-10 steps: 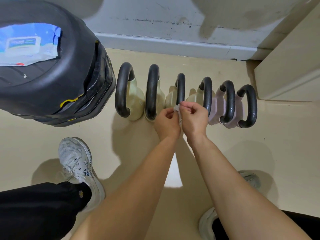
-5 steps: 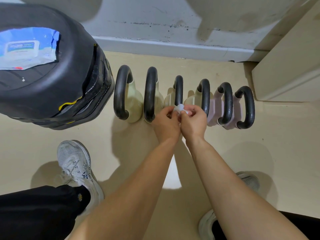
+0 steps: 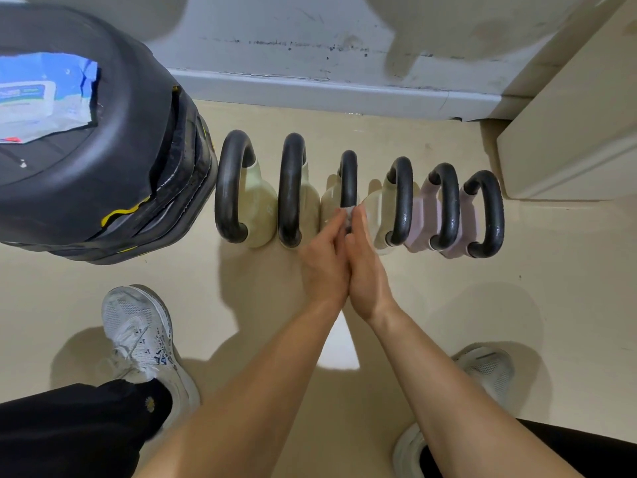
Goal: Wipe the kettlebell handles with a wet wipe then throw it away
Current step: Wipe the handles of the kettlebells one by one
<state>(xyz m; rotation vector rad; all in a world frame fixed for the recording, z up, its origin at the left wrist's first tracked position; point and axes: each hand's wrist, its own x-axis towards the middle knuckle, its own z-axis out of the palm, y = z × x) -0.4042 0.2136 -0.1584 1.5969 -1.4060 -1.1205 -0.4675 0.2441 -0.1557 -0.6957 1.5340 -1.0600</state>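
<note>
The wet wipe [image 3: 349, 215] is pinched between the left hand [image 3: 324, 260] and right hand [image 3: 366, 267] around the near end of the third kettlebell handle [image 3: 348, 177], whose arch runs away from the fingertips.

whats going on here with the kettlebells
A person is cleaning a row of six kettlebells on the floor. Both hands, left hand and right hand, press a small wet wipe around the third handle from the left. The wipes packet lies on the black stack beside them.
</note>
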